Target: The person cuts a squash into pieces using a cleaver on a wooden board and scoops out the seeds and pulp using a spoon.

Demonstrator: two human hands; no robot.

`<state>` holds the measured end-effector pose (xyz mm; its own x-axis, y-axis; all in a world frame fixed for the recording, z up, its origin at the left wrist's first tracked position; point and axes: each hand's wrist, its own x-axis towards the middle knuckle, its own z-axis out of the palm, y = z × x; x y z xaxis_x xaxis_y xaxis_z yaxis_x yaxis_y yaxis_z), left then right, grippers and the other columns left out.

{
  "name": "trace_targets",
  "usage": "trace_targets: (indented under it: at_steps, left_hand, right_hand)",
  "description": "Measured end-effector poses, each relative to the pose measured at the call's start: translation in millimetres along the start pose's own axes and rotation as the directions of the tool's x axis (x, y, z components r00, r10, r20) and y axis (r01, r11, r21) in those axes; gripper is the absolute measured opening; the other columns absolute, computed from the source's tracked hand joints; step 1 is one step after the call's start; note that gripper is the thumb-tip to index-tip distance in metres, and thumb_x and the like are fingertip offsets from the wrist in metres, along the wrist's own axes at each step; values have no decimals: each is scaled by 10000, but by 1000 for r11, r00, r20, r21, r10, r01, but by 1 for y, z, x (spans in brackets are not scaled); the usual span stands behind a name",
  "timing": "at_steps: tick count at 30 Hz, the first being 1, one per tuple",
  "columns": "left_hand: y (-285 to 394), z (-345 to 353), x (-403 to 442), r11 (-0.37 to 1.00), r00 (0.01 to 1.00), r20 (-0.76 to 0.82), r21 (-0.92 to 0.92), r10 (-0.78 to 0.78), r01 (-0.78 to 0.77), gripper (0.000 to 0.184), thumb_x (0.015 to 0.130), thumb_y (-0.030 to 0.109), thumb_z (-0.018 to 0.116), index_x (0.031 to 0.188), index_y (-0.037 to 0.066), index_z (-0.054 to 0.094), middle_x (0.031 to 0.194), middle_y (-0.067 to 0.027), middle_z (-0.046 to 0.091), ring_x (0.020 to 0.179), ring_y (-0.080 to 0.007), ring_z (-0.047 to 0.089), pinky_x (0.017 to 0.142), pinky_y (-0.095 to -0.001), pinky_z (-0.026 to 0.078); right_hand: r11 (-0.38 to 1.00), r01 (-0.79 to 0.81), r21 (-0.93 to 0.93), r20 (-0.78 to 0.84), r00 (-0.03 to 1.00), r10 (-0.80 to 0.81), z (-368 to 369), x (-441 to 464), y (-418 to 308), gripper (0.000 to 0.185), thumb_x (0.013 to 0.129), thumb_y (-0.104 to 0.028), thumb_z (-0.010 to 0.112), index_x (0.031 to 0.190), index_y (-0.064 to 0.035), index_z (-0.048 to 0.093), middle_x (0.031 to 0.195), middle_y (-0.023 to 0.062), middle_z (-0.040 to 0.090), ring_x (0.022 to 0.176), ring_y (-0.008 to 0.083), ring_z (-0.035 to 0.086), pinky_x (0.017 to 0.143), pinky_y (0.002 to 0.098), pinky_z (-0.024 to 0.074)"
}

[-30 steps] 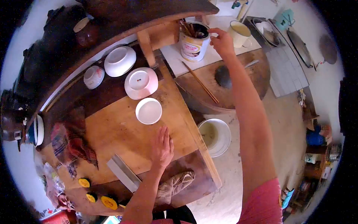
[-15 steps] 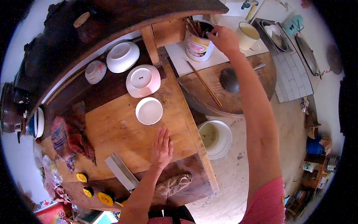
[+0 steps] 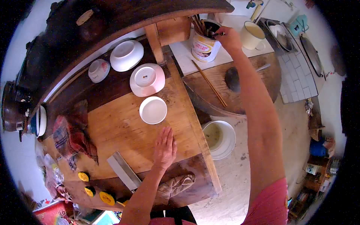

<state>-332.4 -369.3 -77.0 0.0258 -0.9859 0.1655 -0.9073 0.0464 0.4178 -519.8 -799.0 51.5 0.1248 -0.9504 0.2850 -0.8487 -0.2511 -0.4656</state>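
My left hand [image 3: 165, 149] lies flat on the wooden table, fingers stretched out, just below a white bowl [image 3: 153, 110] that stands upright. A cleaver [image 3: 123, 171] rests to its left, near my wrist. At the far right, my right hand [image 3: 228, 38] is pinched at the rim of a printed can [image 3: 204, 48] holding dark sticks and utensils. Something small and dark shows at its fingertips; I cannot make out what it is. Below the can, a pair of chopsticks [image 3: 209, 83] and a dark-bowled ladle [image 3: 233, 79] lie on a round wooden lid [image 3: 258, 88].
Upturned dishes [image 3: 147, 79] line the table's back. A plaid cloth [image 3: 71, 137] and cut pumpkin pieces [image 3: 107, 198] lie left; a brown rag [image 3: 176, 187] is near the front edge. A white bucket [image 3: 225, 144] stands beside the table. An enamel mug [image 3: 252, 35] is beside the can.
The view has shifted slightly. My right hand has drawn back a little at the can's rim, and a dark bit now shows at its fingertips. My left hand stays flat on the table.
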Motion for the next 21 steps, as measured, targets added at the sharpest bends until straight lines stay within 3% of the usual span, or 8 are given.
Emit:
trace_targets:
  at_steps: [2,5,7,9,12,16,19,21]
  left_hand:
    - [-1,1,0,1000,1000,-1,-4,2,-2,445,929,149,542,1332,-29,481,1434,-172,452,1341,-361,418,1092,-472,361]
    - [-1,1,1,1000,1000,-6,-28,10,-10,468,926,147,541,1353,-27,463,1450,-172,435,1356,-360,402,1093,-469,360]
    - [0,-1,0,999,1000,7,-35,0,0,479,925,145,541,1364,-26,453,1460,-175,423,1363,-363,394,1098,-471,356]
    - [-1,0,-2,999,1000,7,-54,-6,7,488,923,142,540,1372,-26,445,1467,-178,413,1369,-368,386,1099,-474,355]
    - [-6,12,-6,996,1000,-20,-94,-6,4,492,924,137,537,1378,-26,438,1471,-183,406,1371,-380,380,1096,-479,362]
    - [-7,15,-8,995,1000,-31,-103,-1,-3,477,935,134,524,1377,-25,437,1461,-186,414,1362,-394,384,1093,-485,368]
    - [-5,13,-6,996,999,-48,-87,8,-13,466,942,133,519,1371,-29,439,1450,-190,426,1353,-392,393,1091,-484,371]
    - [-4,9,-9,1000,1000,-14,-31,0,0,469,941,141,528,1369,-32,443,1446,-190,433,1349,-371,402,1096,-473,362]
  right_hand:
    - [1000,6,-12,14,1000,-6,0,3,1,189,755,-258,730,936,-208,748,963,145,709,910,359,679,792,456,537]
    - [961,-19,276,-143,988,60,5,10,1,123,823,-184,727,898,-87,716,760,55,669,713,171,648,563,321,463]
    - [790,-79,608,-117,975,188,-9,10,-1,105,852,-169,712,909,-82,696,767,22,659,708,130,632,555,282,436]
    - [530,-132,838,-61,941,332,-30,1,-13,88,888,-143,683,950,-86,659,811,1,659,718,109,626,589,251,431]
    - [331,-3,944,-119,931,346,-51,-4,-11,84,844,-95,696,912,-72,654,784,33,666,691,141,648,559,256,438]
    - [261,118,958,-207,915,346,-80,-35,-9,81,856,-113,705,904,-68,657,783,28,669,707,144,645,613,283,460]
    - [194,212,958,-265,911,316,-108,-65,-2,83,868,-122,685,907,-54,657,833,46,674,801,161,645,695,295,470]
    - [66,253,965,-262,935,239,-128,-80,25,123,886,-151,665,941,-41,662,924,75,678,910,192,631,772,315,471]
